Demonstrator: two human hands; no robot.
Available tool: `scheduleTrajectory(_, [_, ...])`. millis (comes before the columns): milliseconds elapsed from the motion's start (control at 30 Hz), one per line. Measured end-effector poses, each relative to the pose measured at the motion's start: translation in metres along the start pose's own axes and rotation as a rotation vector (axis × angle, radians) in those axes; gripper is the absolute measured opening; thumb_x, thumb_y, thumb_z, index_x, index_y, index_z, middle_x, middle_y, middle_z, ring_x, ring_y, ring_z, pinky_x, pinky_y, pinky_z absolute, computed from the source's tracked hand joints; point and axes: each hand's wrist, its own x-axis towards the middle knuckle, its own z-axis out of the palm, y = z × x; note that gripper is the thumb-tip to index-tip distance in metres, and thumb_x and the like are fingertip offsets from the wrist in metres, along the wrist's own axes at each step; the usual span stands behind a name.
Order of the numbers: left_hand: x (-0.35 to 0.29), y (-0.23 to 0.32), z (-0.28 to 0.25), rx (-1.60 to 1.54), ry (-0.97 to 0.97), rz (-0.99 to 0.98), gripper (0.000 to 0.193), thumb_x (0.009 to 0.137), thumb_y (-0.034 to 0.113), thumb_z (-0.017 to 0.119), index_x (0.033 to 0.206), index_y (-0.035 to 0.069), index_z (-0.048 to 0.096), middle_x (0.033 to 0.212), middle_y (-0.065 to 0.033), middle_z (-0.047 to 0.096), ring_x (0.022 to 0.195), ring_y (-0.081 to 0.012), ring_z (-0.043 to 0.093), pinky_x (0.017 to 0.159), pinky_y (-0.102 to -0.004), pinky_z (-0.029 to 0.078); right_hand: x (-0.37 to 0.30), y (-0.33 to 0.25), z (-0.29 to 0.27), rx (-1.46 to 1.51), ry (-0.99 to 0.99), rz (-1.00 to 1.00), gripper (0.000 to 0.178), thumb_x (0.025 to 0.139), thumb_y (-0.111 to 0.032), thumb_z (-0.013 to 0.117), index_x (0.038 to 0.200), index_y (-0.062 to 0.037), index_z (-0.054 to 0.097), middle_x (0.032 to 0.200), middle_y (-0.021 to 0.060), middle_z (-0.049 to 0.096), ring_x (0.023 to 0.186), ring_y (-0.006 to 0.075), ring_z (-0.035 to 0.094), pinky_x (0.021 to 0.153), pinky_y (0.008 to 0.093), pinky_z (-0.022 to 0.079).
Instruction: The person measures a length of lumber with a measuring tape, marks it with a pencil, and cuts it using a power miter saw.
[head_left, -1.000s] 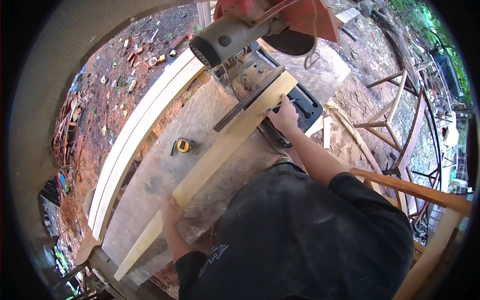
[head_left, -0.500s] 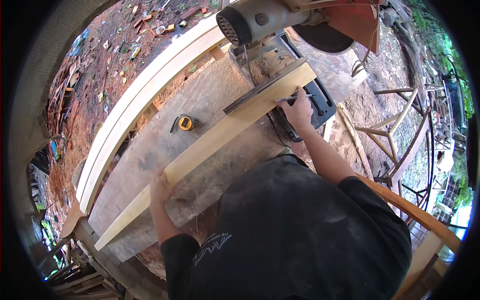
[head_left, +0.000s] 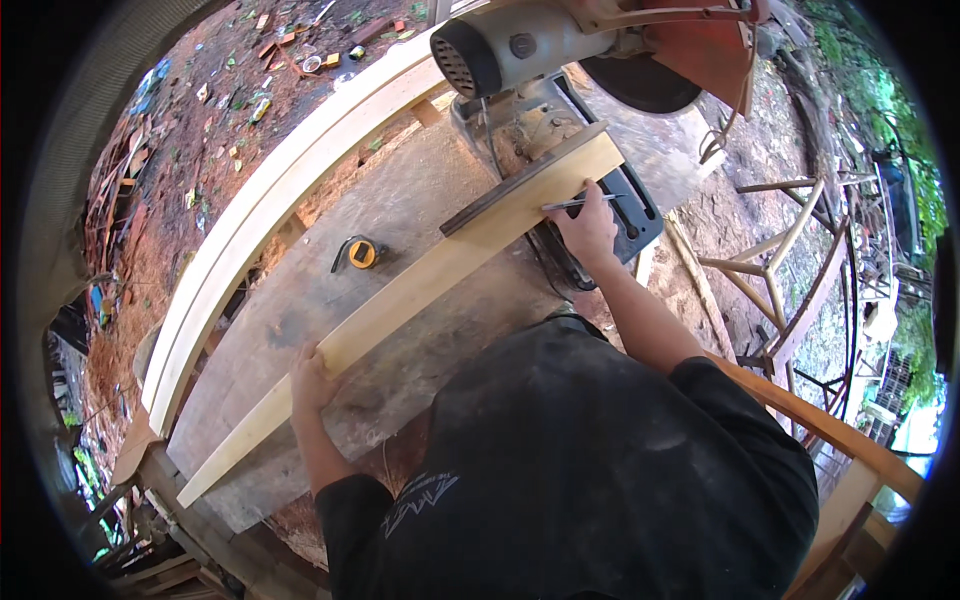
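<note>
A long pale wooden board [head_left: 400, 290] lies slantwise over the worktable [head_left: 300, 290], tapering to a point at its near-left end. My left hand [head_left: 312, 380] is closed around the board toward that tapered end, some fingers hidden beneath it. Near the far-right end, my right hand [head_left: 587, 232] is closed on a thin silvery pen [head_left: 562, 205], its fingers against the board. A dark strip [head_left: 520, 182] runs along the board's far edge, beside the black base [head_left: 640, 205] of a chop saw [head_left: 510, 45]. The saw's dark disc [head_left: 640, 82] is raised above the board's end.
A yellow-and-black tape measure [head_left: 362, 254] sits beyond the board. Long pale curved timbers [head_left: 270, 190] border the table's far-left side. Sawdust covers parts of the tabletop. At right stand a wooden frame [head_left: 770, 270] and an orange-brown rail [head_left: 820, 415].
The whole view has shifted slightly. Both hands keep their places on the board, and the pen stays in my right hand.
</note>
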Motion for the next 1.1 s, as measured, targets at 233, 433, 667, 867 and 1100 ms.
scheduleTrajectory(233, [0.012,0.027,0.023,0.058,0.108,-0.017,0.05,0.069,0.034,0.08,0.106,0.003,0.067,0.123,-0.0137,0.057,0.115,-0.0364,0.052,0.099,-0.0488,0.04,0.002,0.0,0.0,-0.022,-0.01,-0.05,0.088,0.076,-0.051,0.076,0.141,-0.0065,0.037,0.122,0.0235,0.059,0.115,0.0415,0.054,0.092,0.0537,0.043])
scheduleTrajectory(433, [0.071,0.135,0.046,-0.125,0.327,0.138,0.048,0.069,0.036,0.078,0.104,0.005,0.066,0.129,-0.0151,0.054,0.119,-0.0365,0.048,0.102,-0.05,0.034,-0.004,-0.011,-0.027,0.138,-0.1,-0.203,0.05,0.083,-0.038,0.073,0.111,-0.0024,0.053,0.097,0.0244,0.064,0.092,0.0413,0.063,0.078,0.0467,0.049])
scheduleTrajectory(667, [0.121,0.194,0.081,-0.209,0.451,0.23,0.052,0.069,0.041,0.078,0.1,0.001,0.069,0.128,-0.0151,0.055,0.12,-0.0339,0.049,0.102,-0.0495,0.033,-0.045,-0.187,-0.215,0.019,-0.059,-1.18,0.029,0.08,-0.024,0.078,0.101,-0.0073,0.067,0.081,0.0086,0.063,0.074,0.0259,0.062,0.067,0.0382,0.048])
scheduleTrajectory(867, [0.136,0.215,0.088,-0.131,0.46,0.276,0.052,0.074,0.045,0.076,0.097,-0.001,0.071,0.131,-0.0155,0.053,0.118,-0.0355,0.049,0.102,-0.0495,0.033,0.053,-0.283,-0.355,-0.395,0.431,-1.047,0.04,0.079,-0.028,0.07,0.106,0.002,0.065,0.088,0.026,0.067,0.089,0.0397,0.067,0.079,0.0451,0.052])
scheduleTrajectory(1100, [0.131,0.21,0.086,-0.065,0.464,0.282,0.052,0.081,0.051,0.067,0.103,0.004,0.071,0.133,-0.013,0.051,0.114,-0.0339,0.05,0.095,-0.0518,0.036,0.15,-0.271,-0.356,-0.719,-0.121,-0.758,0.046,0.077,-0.044,0.07,0.092,-0.0004,0.074,0.088,0.0189,0.072,0.075,0.0306,0.068,0.071,0.0419,0.052])
